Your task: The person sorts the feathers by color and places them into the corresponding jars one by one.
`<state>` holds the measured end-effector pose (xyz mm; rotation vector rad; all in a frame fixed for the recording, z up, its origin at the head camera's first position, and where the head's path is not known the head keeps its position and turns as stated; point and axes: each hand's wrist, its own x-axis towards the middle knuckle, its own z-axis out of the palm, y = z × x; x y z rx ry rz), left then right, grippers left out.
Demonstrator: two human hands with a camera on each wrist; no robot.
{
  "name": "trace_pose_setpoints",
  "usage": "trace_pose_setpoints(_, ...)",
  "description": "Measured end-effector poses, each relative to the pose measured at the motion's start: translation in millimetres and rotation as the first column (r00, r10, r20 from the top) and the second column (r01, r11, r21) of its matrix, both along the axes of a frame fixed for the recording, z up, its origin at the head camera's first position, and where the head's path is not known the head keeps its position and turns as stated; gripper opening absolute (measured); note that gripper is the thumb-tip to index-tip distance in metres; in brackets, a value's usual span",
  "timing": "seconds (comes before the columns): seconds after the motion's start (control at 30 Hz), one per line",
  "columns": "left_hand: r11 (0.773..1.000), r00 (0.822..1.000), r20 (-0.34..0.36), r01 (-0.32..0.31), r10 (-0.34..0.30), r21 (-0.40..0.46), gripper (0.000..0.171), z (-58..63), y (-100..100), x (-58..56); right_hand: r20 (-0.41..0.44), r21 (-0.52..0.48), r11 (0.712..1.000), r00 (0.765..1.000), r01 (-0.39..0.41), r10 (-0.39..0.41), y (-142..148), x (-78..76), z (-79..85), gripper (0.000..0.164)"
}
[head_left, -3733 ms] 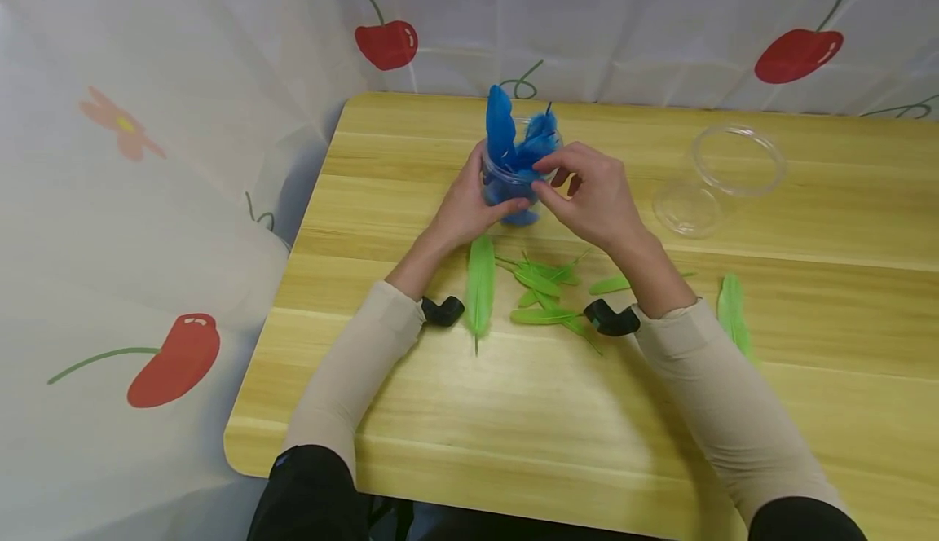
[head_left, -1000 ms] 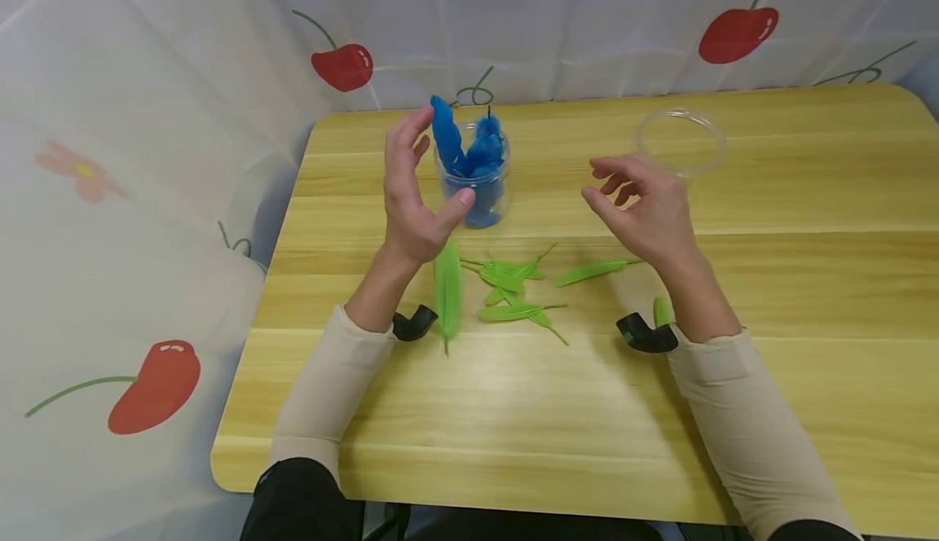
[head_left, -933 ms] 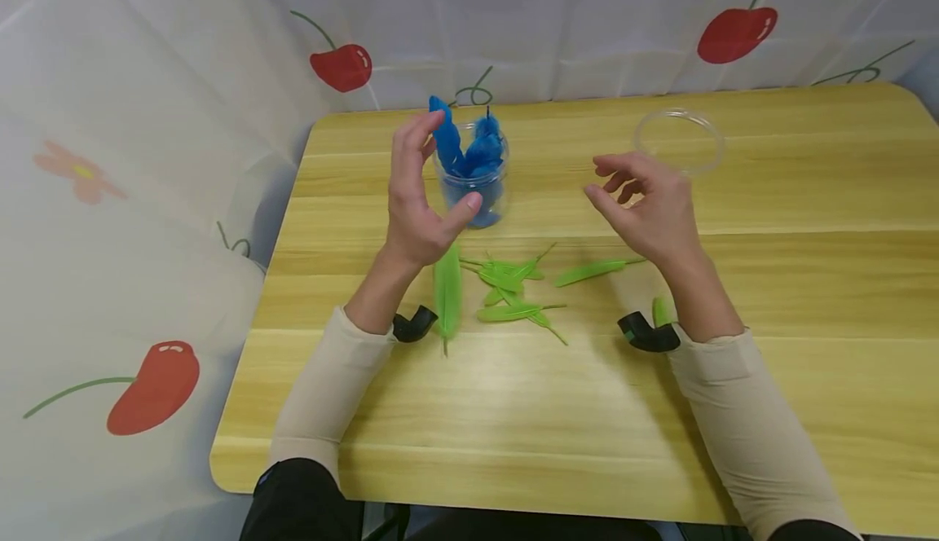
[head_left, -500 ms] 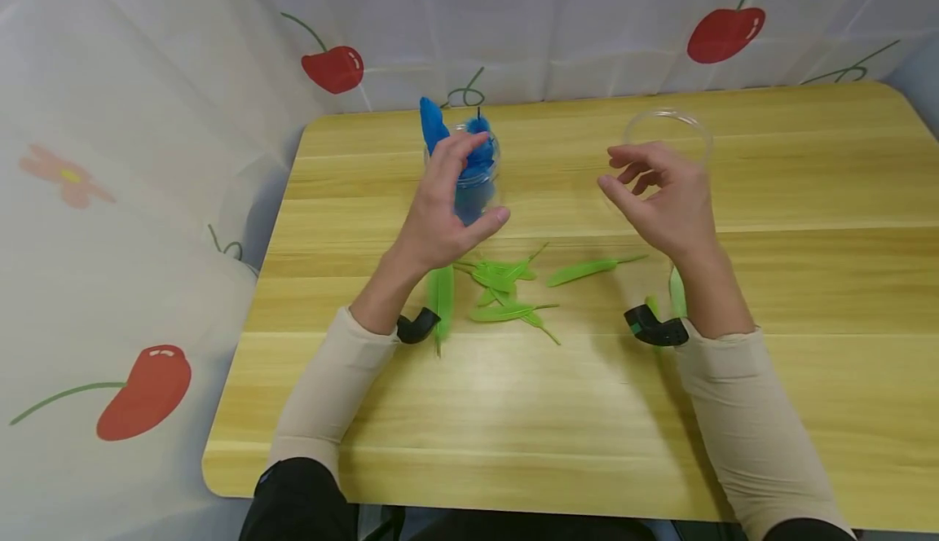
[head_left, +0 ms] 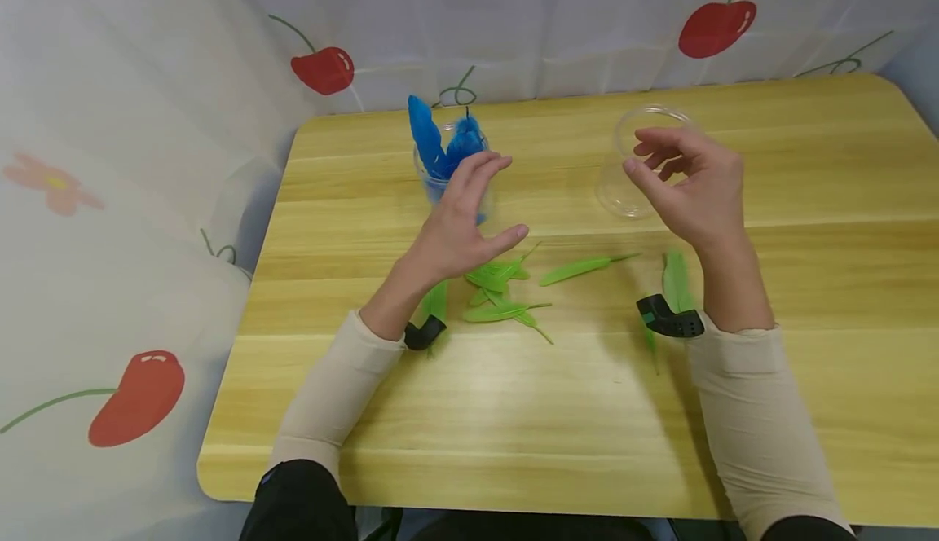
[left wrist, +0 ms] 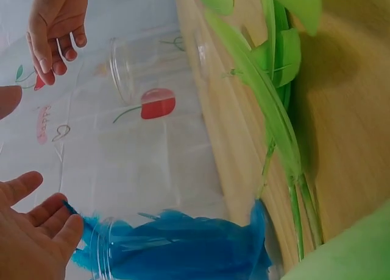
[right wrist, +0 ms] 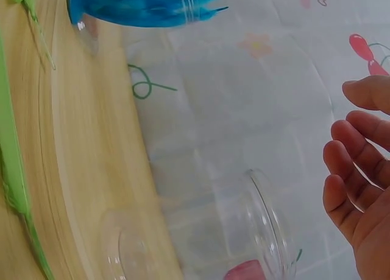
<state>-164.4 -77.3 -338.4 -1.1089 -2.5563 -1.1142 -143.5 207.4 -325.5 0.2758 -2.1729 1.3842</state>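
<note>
- Behind your wooden surface (head_left: 528,419) hangs a white sheet (head_left: 550,28) printed with red cherries; it covers the left side too.
- Toward the back of the surface, left of centre, your first jar (head_left: 433,191) stands upright, packed with blue feathers (head_left: 424,134); one tall feather leans out leftward and a fluffier tuft rises on the right.
- Your left hand (head_left: 462,227) is spread before that jar, fingers extended and thumb well apart; it hides part of the jar in the head view, and you cannot tell whether they touch.
- Nearer you, a pile of green feathers (head_left: 495,276) lies crossed on the surface, with a loose green feather (head_left: 579,270) just to its right.
- Another lies partly hidden under your left wrist, and more green shows beside your right wrist.
- To the right, your second jar (head_left: 619,170), see-through, stands near the back edge.
- Your right hand (head_left: 693,186) overlaps its rim in the head view, fingers loosely bent, thumb held away from them.
- Black devices (head_left: 671,318) sit at the cuffs of your beige sleeves (head_left: 763,411).
</note>
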Motion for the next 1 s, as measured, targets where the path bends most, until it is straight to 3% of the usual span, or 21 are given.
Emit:
trace_pose_setpoints(0.17, 0.995, 0.996, -0.089, -0.023, 0.032, 0.1, 0.073, 0.7, -5.1, 1.2, -0.007, -0.007, 1.0, 1.0, 0.003, -0.003, -2.2, -2.3, 1.5, 0.028)
trace_pose_setpoints(0.37, 0.974, 0.967, -0.253, 0.047, 0.012, 0.223, 0.068, 7.8, -1.1, 7.1, -0.026, -0.027, 1.0, 1.0, 0.011, -0.011, -2.1, -3.4, 5.6, 0.027)
trace_pose_setpoints(0.57, 0.975, 0.953, -0.297, 0.118, -0.058, 0.187, 0.065, 15.3, 12.6, 16.2, -0.043, -0.045, 0.999, 0.999, 0.027, -0.029, -0.4, -2.0, 9.6, 0.025)
trace_pose_setpoints(0.73, 0.991, 0.971, -0.214, 0.119, -0.103, 0.061, 0.066, 19.2, 27.8, 21.4, -0.048, -0.053, 0.998, 0.998, 0.043, -0.046, 4.2, -0.7, 12.5, 0.025)
trace_pose_setpoints(0.87, 0.995, 0.994, -0.068, 0.085, -0.088, -0.044, 0.067, 20.9, 38.6, 19.1, -0.059, -0.061, 0.997, 0.997, 0.043, -0.047, 6.2, 0.6, 15.1, 0.024)
trace_pose_setpoints(1.0, 0.99, 0.996, 0.076, 0.056, -0.047, -0.129, 0.07, 21.7, 49.3, 13.5, -0.066, -0.059, 0.997, 0.997, 0.041, -0.044, 8.0, 2.7, 18.0, 0.024)
